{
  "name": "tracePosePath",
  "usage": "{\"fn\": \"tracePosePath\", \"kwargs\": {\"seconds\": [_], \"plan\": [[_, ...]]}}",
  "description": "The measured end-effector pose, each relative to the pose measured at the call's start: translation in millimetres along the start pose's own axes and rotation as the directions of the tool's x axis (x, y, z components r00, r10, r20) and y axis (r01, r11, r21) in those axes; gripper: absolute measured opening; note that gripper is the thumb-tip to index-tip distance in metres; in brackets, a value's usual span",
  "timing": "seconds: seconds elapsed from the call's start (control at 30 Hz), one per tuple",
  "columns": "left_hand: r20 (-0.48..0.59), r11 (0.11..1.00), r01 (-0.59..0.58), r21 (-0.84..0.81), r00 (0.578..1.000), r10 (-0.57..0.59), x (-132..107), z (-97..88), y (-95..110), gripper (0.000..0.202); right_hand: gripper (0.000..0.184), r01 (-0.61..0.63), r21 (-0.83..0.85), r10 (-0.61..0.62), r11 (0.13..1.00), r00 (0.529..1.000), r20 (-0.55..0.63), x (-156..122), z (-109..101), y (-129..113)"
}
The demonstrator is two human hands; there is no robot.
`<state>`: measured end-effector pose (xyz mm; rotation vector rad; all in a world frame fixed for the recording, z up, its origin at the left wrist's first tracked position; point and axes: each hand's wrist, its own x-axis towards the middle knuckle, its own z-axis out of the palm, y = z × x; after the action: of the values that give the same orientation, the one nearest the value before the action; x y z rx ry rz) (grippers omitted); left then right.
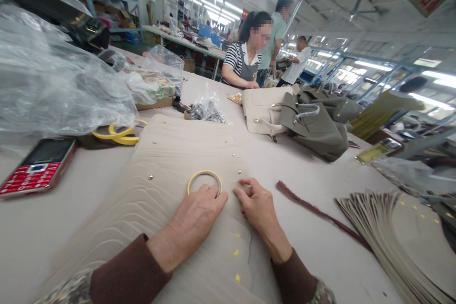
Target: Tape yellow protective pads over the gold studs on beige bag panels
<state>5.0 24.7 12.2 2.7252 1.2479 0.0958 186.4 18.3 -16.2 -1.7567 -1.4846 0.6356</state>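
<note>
My left hand (194, 216) rests on a fanned stack of beige leather panels (160, 190), its fingers curled onto a thin yellow tape ring (204, 176) lying on top. Just to the right, my right hand (257, 204) has its fingers bent and pressed on the panel surface near a small brass stud (240, 172); whether anything sits under the fingertips is not visible. Several small yellow stickers (235, 252) mark the panels near my wrists.
A red phone (37, 168) lies at left beside crumpled plastic bags (53, 85) and yellow tape rolls (119, 134). Beige and olive handbags (302, 118) sit across the table. Another fanned panel stack (395, 237) and a dark strap (313, 211) lie right. A person in stripes sits opposite.
</note>
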Motion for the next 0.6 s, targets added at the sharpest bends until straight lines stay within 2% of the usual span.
{"fn": "tracePosePath", "kwargs": {"seconds": [0.1, 0.17, 0.27, 0.37, 0.5, 0.6], "plan": [[0.002, 1.0, 0.006, 0.0, 1.0, -0.006, 0, -0.7, -1, 0.023, 0.023, -0.134, 0.175, 0.126, 0.975, 0.991, 0.054, -4, -3, 7], [-0.006, 1.0, 0.002, -0.004, 1.0, -0.002, 0, -0.7, -1, 0.024, 0.022, -0.091, 0.19, 0.078, 0.978, 0.994, 0.076, -7, -5, 10], [-0.026, 1.0, -0.005, -0.015, 1.0, 0.004, 0, 1.0, -2, 0.027, 0.016, 0.123, 0.039, -0.123, 0.992, 0.992, 0.004, -11, -4, 10], [-0.017, 0.999, 0.001, -0.038, 1.0, -0.002, 0, 4.9, -3, 0.032, 0.014, 0.291, -0.136, -0.3, 0.947, 0.953, -0.049, -10, 2, 4], [0.027, 0.999, -0.001, -0.05, 1.0, 0.002, 2, 11.2, -6, 0.04, 0.016, 0.316, -0.311, -0.333, 0.896, 0.943, -0.002, -5, 6, -2], [-0.038, 0.996, -0.023, -0.084, 0.999, 0.02, 2, 15.3, -11, 0.041, 0.014, 0.325, -0.402, -0.322, 0.856, 0.944, 0.078, -7, 2, -4]]}}
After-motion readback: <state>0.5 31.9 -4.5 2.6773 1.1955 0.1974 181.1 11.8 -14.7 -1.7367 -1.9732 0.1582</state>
